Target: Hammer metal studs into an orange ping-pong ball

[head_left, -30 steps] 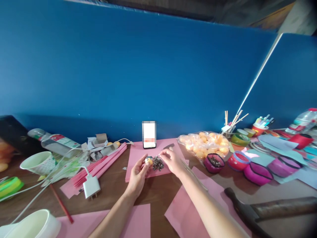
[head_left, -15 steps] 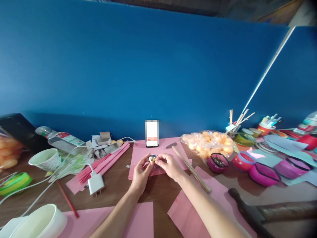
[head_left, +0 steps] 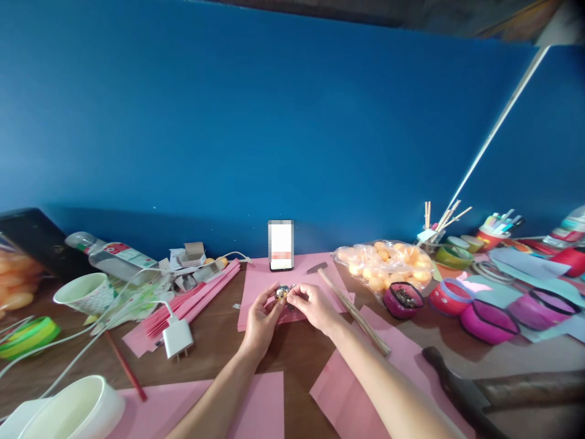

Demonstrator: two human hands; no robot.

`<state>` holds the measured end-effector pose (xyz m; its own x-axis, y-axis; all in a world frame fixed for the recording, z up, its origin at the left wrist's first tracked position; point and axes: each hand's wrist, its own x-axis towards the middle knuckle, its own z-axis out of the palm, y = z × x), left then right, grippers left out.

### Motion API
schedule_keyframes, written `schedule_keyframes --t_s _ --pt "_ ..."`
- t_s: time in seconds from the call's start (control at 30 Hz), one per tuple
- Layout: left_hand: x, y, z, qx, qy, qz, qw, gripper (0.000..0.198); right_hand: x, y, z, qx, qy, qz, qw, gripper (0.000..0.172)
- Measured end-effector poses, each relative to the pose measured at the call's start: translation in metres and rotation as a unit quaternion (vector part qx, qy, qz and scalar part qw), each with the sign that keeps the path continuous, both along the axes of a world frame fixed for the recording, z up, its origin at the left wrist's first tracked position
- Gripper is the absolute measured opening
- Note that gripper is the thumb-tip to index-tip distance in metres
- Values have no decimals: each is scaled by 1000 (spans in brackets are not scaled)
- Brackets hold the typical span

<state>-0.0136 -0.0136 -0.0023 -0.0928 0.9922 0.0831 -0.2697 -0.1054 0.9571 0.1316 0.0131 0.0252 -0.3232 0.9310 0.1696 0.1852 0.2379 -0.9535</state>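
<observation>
Over the pink paper [head_left: 320, 280] at the middle of the table, my two hands meet around a small, round, shiny silver-and-yellow piece [head_left: 281, 292]. My left hand [head_left: 261, 318] pinches it between thumb and fingers on its left side. My right hand [head_left: 313, 306] is closed in a pinch at the right edge of the same piece. What lies between the right fingertips is too small to make out. A lit phone [head_left: 281, 245] leans upright against the blue wall behind the hands.
A small hammer [head_left: 351, 311] lies right of my hands, beside a bag of orange balls [head_left: 386, 265]. A purple bowl [head_left: 402, 300] holds small dark bits. A larger hammer [head_left: 525, 390] lies front right. Left are a white charger [head_left: 178, 338], pink strips [head_left: 196, 299] and a paper cup [head_left: 85, 292].
The view has shifted very slightly. Both hands stay around the shiny piece, which is turned a little between the fingers.
</observation>
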Motion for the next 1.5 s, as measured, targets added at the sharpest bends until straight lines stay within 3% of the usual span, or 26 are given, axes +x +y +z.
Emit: schedule_keyframes --t_s 1.23,1.5 --pt "1 -2 6 -15 14 9 1000 51 2 -1 2 -9 -3 6 1000 22" --pt "3 -1 6 -35 7 -2 999 54 4 0 0 -62 17 11 998 24"
